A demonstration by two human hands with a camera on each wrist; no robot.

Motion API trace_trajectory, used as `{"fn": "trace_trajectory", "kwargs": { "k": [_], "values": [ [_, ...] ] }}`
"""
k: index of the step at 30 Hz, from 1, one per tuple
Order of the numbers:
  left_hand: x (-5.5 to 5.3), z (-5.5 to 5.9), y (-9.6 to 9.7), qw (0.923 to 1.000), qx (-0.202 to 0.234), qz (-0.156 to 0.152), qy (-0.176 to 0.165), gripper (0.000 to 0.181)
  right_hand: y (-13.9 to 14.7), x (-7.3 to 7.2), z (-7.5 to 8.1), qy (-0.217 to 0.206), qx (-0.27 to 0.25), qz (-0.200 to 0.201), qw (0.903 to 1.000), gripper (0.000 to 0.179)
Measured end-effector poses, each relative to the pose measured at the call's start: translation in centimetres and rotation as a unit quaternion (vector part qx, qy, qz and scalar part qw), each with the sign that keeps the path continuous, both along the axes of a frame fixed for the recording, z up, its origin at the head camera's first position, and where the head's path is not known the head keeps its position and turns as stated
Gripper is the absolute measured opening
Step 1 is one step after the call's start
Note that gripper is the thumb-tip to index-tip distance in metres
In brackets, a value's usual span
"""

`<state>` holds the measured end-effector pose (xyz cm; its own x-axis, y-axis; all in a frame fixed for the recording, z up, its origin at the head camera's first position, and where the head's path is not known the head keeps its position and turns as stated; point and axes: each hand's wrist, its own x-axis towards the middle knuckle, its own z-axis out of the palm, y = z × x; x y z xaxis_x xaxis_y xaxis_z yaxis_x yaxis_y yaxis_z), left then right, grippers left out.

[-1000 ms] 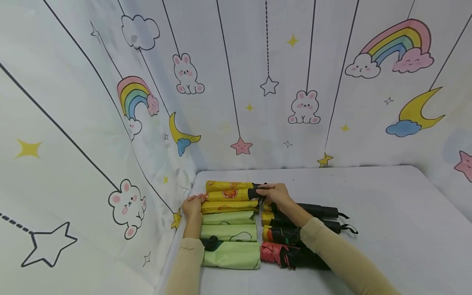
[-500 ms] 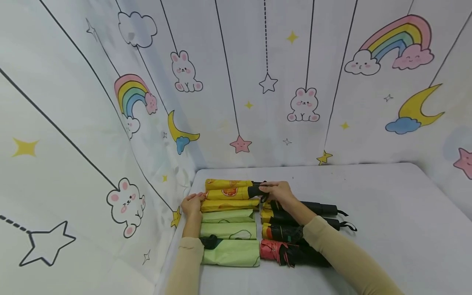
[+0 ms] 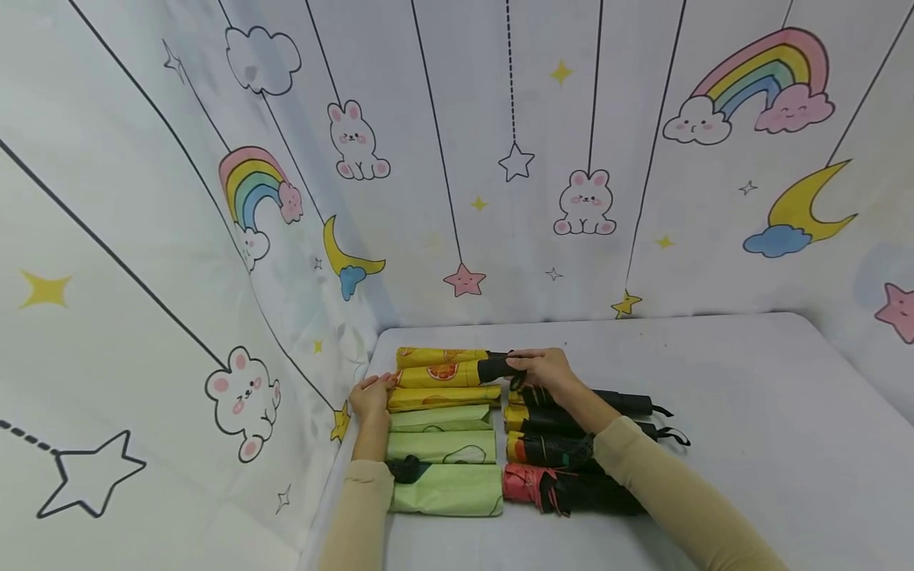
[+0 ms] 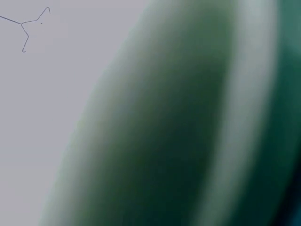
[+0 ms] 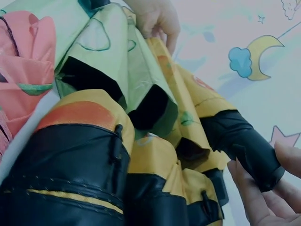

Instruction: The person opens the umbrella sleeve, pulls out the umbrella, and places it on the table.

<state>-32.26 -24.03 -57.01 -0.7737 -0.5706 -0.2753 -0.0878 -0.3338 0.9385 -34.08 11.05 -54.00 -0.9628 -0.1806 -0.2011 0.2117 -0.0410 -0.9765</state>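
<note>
A yellow folding umbrella (image 3: 435, 375) with an orange-slice print and a black end lies across the far left of the table. My right hand (image 3: 546, 369) pinches its black end (image 5: 247, 148) between thumb and fingers. At the other end, my left hand (image 3: 370, 396) grips the yellow fabric with bent fingertips. Behind it lies another yellow piece (image 3: 443, 355) with a black end. In front is a flat yellow sleeve (image 3: 446, 398), its dark open mouth (image 5: 193, 149) showing in the right wrist view. The left wrist view is mostly a blurred green shape.
Several light green sleeves (image 3: 453, 492) lie in a row nearer me. To their right are several folded umbrellas, black and yellow (image 3: 546, 450), some with wrist loops, and a red-and-black one (image 3: 524, 485) in front. A printed curtain (image 3: 500, 198) surrounds the white table (image 3: 750, 396).
My right hand has slid slightly right along the black end, so more of the black part shows. The left hand stays at the yellow end. The head view has shifted a little.
</note>
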Motion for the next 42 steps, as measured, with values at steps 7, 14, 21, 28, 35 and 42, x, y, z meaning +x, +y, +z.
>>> {"fn": "trace_trajectory", "kwargs": {
  "k": [7,14,21,28,35,42],
  "values": [
    [-0.1,-0.2,-0.1,0.9999,-0.002,0.011,0.0,0.06,0.8,-0.2,0.5,-0.005,-0.01,0.003,0.9999,0.038],
    [-0.2,-0.3,0.1,0.9995,0.003,0.031,0.008,0.059,1.5,0.1,0.6,0.002,0.004,0.009,1.0,0.047],
    [-0.2,-0.2,0.2,0.9989,0.011,0.037,0.027,0.063,2.1,0.3,0.5,-0.01,-0.014,-0.002,0.9998,0.049],
    [-0.1,-0.3,0.2,0.9981,0.019,0.045,0.036,0.066,3.2,0.4,0.6,-0.006,-0.016,-0.006,0.9998,0.045],
    [-0.2,-0.2,0.3,0.9978,0.025,0.048,0.039,0.072,3.8,0.5,1.0,-0.008,-0.027,-0.002,0.9996,0.043],
    [-0.2,-0.2,0.3,0.9968,0.041,0.053,0.044,0.07,4.2,0.5,1.1,-0.009,-0.015,-0.003,0.9998,0.046]
  ]
}}
